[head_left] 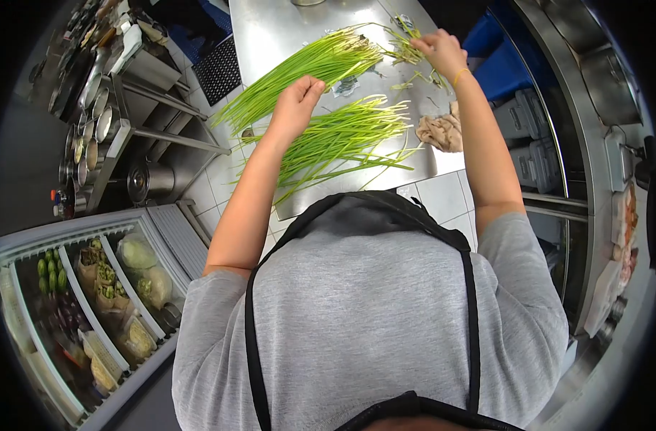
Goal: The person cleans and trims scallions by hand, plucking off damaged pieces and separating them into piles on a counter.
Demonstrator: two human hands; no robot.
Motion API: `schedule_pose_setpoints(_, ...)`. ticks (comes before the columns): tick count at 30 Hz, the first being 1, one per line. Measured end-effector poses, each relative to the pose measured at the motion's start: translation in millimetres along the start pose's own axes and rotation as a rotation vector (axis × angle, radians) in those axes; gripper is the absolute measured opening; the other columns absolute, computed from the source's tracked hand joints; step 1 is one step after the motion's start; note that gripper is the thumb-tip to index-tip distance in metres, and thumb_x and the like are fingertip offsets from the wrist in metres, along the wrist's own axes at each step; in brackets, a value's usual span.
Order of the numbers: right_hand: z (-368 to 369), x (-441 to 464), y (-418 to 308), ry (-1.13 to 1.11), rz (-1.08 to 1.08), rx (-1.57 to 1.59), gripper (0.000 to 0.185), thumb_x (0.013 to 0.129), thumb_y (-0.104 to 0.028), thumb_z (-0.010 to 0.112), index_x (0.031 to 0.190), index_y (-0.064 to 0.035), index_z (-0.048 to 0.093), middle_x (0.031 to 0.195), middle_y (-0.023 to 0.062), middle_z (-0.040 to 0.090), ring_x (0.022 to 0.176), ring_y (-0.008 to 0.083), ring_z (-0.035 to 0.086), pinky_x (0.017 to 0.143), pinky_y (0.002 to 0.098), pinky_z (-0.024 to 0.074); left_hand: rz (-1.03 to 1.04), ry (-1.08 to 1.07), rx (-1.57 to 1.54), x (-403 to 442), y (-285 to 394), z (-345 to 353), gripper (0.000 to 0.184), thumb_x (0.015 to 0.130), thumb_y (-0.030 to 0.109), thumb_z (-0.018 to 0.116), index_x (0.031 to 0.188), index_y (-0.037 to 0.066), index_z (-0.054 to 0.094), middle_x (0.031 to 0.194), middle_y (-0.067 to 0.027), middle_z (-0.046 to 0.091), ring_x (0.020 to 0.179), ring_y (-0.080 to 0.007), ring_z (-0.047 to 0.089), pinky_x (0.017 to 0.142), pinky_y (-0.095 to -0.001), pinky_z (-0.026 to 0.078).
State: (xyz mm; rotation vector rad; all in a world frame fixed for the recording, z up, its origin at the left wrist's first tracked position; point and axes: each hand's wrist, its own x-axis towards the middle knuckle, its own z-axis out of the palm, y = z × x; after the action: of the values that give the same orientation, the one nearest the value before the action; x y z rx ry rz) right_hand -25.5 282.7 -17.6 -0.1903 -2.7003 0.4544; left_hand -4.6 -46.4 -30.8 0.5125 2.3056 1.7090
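Note:
Two piles of long thin green stalks, like garlic chives or scallions, lie on a steel table. My left hand is closed in a pinch between the far pile and the near pile; what its fingertips hold, if anything, does not show. My right hand is also pinched, above the yellowish stalk trimmings to the right of the far pile. Whatever lies between its fingers is too small to make out. The pale root ends of both piles point right.
A crumpled beige cloth lies at the steel table's right edge. On the left are a rack of pans and a glass-topped fridge with vegetables. Blue and grey bins stand right.

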Motion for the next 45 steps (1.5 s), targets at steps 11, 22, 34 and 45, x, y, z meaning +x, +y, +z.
schedule_pose_setpoints(11, 20.8, 5.3, 18.8, -0.299, 0.044, 0.167, 0.019, 0.076, -0.013, 0.066, 0.095, -0.0141, 0.069, 0.101, 0.0055, 0.063, 0.102, 0.0256, 0.058, 0.087, 0.0449, 0.0428, -0.280, -0.244, -0.281, 6.4, 3.1, -10.8, 0.025, 0.096, 0.035, 0.052, 0.095, 0.011, 0.059, 0.069, 0.0083, 0.038, 0.056, -0.0020, 0.030, 0.049, -0.0188, 0.027)
schedule_pose_setpoints(22, 38.0, 2.7, -0.1, -0.224, -0.142, 0.015, 0.012, 0.080, -0.023, 0.066, 0.091, -0.0203, 0.068, 0.100, -0.0010, 0.058, 0.105, 0.0188, 0.053, 0.092, 0.0436, 0.0323, -0.057, -0.439, 0.583, 6.8, 18.3, 24.7, 0.035, 0.089, 0.029, 0.062, 0.113, 0.004, 0.064, 0.106, -0.0145, 0.058, 0.100, -0.0285, 0.057, 0.086, -0.0362, 0.045)
schedule_pose_setpoints(34, 82.5, 22.7, -17.2, -0.216, -0.365, 0.207, 0.012, 0.081, -0.020, 0.064, 0.092, -0.0221, 0.069, 0.096, -0.0025, 0.056, 0.102, 0.0177, 0.051, 0.094, 0.0407, 0.0319, 0.210, 0.114, 1.040, 86.6, -12.3, 34.8, 0.017, 0.086, 0.021, 0.060, 0.101, 0.018, 0.069, 0.097, -0.0022, 0.059, 0.099, -0.0226, 0.054, 0.087, -0.0403, 0.036)
schedule_pose_setpoints(45, 45.5, 34.4, 26.6, -0.366, 0.020, 0.343, 0.024, 0.077, -0.014, 0.067, 0.101, -0.0171, 0.065, 0.100, 0.0022, 0.059, 0.105, 0.0197, 0.054, 0.090, 0.0426, 0.0359, 0.301, 0.153, 1.049, 89.2, -24.9, 33.4, 0.019, 0.079, 0.023, 0.070, 0.096, 0.014, 0.066, 0.104, -0.0004, 0.057, 0.103, -0.0222, 0.051, 0.095, -0.0420, 0.030)
